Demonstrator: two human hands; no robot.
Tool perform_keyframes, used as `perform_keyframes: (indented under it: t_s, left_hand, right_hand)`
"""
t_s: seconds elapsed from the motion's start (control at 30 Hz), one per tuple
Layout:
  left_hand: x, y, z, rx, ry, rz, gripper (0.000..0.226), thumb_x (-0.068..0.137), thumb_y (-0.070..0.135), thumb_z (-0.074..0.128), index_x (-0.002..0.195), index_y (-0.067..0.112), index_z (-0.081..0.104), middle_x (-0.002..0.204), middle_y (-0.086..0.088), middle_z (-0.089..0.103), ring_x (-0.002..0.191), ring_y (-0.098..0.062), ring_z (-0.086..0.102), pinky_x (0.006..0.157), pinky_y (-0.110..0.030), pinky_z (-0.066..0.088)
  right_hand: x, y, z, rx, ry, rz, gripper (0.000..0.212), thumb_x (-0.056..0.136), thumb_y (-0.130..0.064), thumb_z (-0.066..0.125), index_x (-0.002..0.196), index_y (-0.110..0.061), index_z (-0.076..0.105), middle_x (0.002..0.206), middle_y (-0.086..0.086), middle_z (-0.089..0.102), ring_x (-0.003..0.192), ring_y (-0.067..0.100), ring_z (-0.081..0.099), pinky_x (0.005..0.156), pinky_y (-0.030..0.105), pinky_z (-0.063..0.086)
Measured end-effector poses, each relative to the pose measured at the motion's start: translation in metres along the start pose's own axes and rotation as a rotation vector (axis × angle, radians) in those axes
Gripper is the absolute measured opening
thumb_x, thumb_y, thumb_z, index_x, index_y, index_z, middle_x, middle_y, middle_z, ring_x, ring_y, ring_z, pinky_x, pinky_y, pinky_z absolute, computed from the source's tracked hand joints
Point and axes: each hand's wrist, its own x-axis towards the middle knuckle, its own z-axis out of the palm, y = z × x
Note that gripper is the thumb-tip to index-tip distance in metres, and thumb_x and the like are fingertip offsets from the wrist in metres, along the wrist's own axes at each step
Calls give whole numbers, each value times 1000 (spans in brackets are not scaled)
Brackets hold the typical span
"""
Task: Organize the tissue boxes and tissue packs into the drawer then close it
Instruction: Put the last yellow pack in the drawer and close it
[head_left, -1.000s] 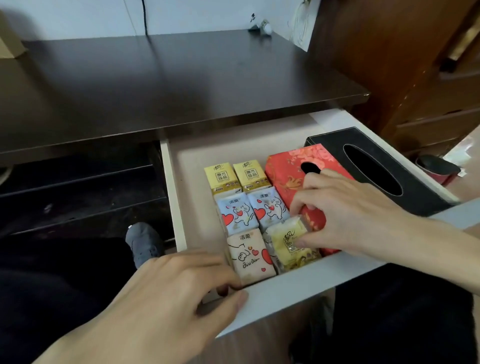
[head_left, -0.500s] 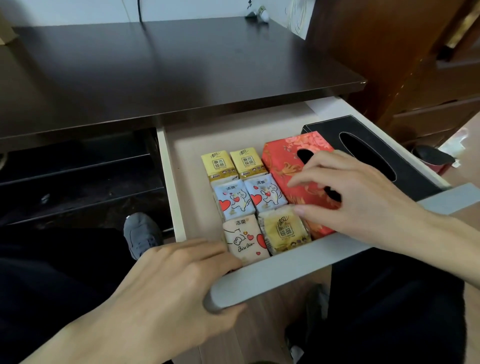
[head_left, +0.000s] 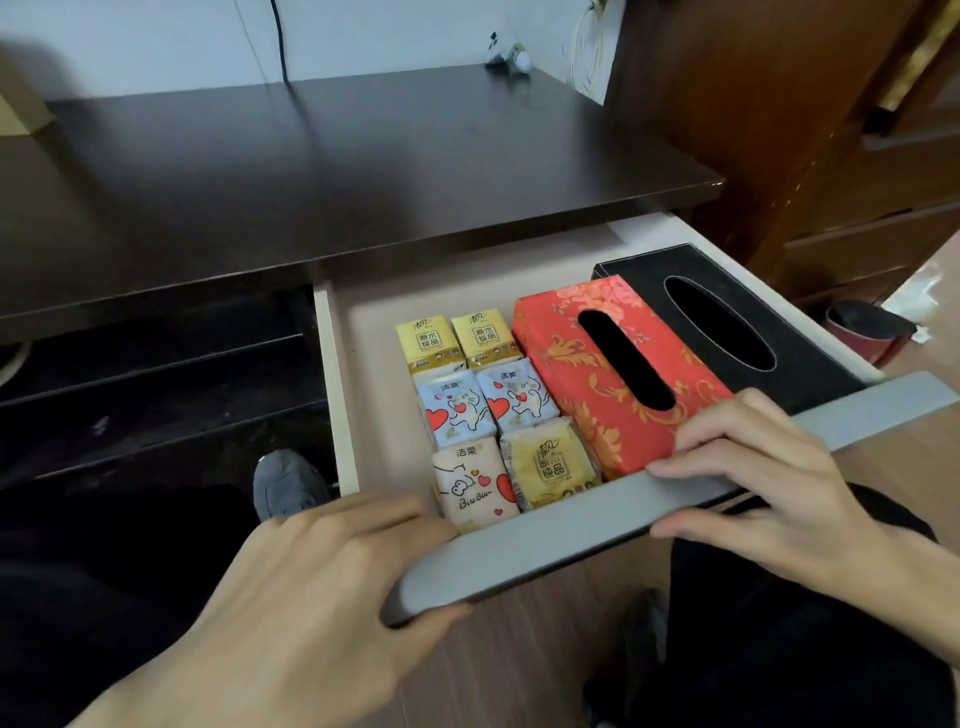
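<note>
The black tissue box (head_left: 737, 322) is partly hidden behind the red floral one (head_left: 582, 374). The left hand (head_left: 311, 587) and the right hand (head_left: 769, 488) both grip the smooth grey front (head_left: 571, 535) of the open drawer (head_left: 374, 374). Six soft tissue packs (head_left: 488, 410) lie in two rows.

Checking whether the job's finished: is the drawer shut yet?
Still open. The drawer is pulled out from under the desk, its packs and boxes exposed; both hands rest on its grey front.

We see a dark desk (head_left: 337, 171) against a pale wall (head_left: 156, 47), a brown wooden cabinet (head_left: 810, 130) at right, and wood-grain floor (head_left: 530, 639) below.
</note>
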Motion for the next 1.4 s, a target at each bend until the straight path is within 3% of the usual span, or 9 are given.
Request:
perform_keyframes:
  t_s: [0.13, 0.33, 0.43, 0.73, 0.9, 1.0, 1.13, 1.3, 1.4]
  left_hand:
    - [7, -2, -1, 39, 10, -26, 29, 71, 66, 56, 92, 48, 65, 79, 29, 58, 72, 7, 56, 49, -8, 33]
    - [25, -16, -1, 87, 106, -118, 31, 73, 60, 68, 100, 44, 69, 85, 29, 60, 77, -1, 59, 53, -19, 38]
    - [36, -28, 1, 88, 139, -171, 40, 76, 60, 69, 113, 44, 68, 100, 27, 65, 94, -6, 61, 63, -28, 46]
    - [66, -68, 17, 25, 317, -226, 41, 79, 57, 66, 115, 36, 68, 97, 22, 58, 93, -10, 57, 65, -32, 43]
    - [76, -83, 29, 19, 492, -267, 38, 83, 45, 72, 116, 26, 68, 104, 11, 66, 98, -12, 58, 70, -30, 43]
    - [74, -86, 38, -178, 606, -299, 35, 84, 29, 75, 118, 21, 68, 114, 11, 63, 108, -9, 59, 87, -35, 51]
    - [54, -77, 56, -603, 939, -551, 45, 86, 17, 75, 128, 25, 62, 127, 11, 60, 119, 0, 56, 94, -27, 47]
    - [55, -31, 94, -903, 861, -716, 74, 87, -2, 69, 149, 28, 40, 145, 7, 49, 115, 24, 46, 101, -11, 39]
    - [73, -21, 100, -879, 782, -709, 89, 90, 3, 66, 157, 33, 16, 161, 6, 26, 141, 1, 30, 118, -33, 27]
  right_hand:
    - [5, 11, 6, 10, 51, -31, 43, 85, -47, 82, 91, -4, 80, 91, 8, 68, 81, 26, 61, 74, 30, 43]
    - [31, 35, 22, 71, 43, -23, 39, 83, -45, 84, 97, -9, 78, 99, 3, 65, 93, 18, 57, 72, 38, 47]
    - [47, 44, 30, 91, 39, 0, 37, 83, -45, 84, 98, -12, 79, 100, 1, 63, 93, 19, 55, 76, 37, 46]
    - [77, 62, 47, 49, 70, 102, 31, 92, -36, 75, 116, -16, 79, 113, -2, 64, 106, 18, 55, 92, 25, 41]
    - [64, 96, 40, -3, 252, 290, 33, 95, -36, 72, 122, -18, 74, 127, 2, 61, 121, 15, 51, 105, 28, 37]
    - [50, 126, 28, -77, 404, 625, 59, 92, -51, 68, 141, -20, 56, 148, 6, 45, 137, 23, 36, 112, 24, 27]
    - [48, 146, 25, 103, 430, 1068, 101, 87, -70, 60, 160, -13, 21, 166, 9, 24, 152, 27, 21, 122, 47, 25]
    - [45, 138, 54, 352, 439, 1048, 77, 101, -63, 37, 164, -25, 15, 172, -1, 20, 157, 17, 18, 127, 50, 17]
    - [42, 136, 67, 315, 432, 1056, 72, 106, -53, 34, 166, -27, 3, 175, -5, 3, 160, 13, 5, 128, 44, 7]
